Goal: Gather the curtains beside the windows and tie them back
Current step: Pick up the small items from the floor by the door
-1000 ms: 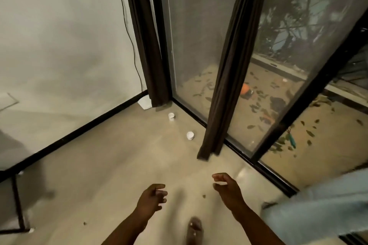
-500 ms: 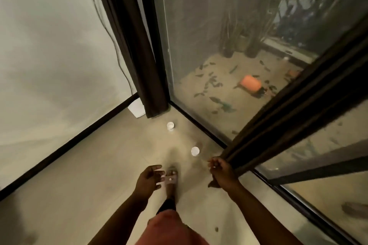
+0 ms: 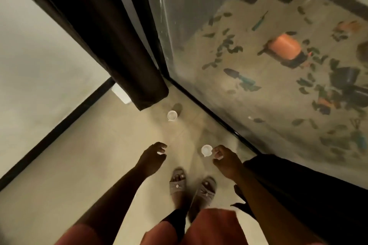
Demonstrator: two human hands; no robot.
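Observation:
A dark brown curtain [image 3: 111,42] hangs gathered in the room corner, its hem just above the floor. A second dark curtain [image 3: 302,195] lies along the foot of the window [image 3: 209,26] at lower right, running under and behind my right forearm. My right hand [image 3: 225,160] is out in front of that curtain's end, fingers loosely curled with nothing visible in them. My left hand [image 3: 152,158] hovers over the floor with its fingers apart and empty, about a forearm's length from the corner curtain.
Two small white cups stand on the beige floor, one [image 3: 172,115] near the corner curtain's hem, one [image 3: 206,150] beside my right fingers. A white box [image 3: 121,93] sits by the wall. My sandalled feet [image 3: 191,187] are below my hands. Outside lie leaves and an orange object [image 3: 284,46].
My head has tilted further down and I have stepped closer to the corner. My right hand, which gripped the right curtain's edge, now sits ahead of it with the cloth behind the forearm.

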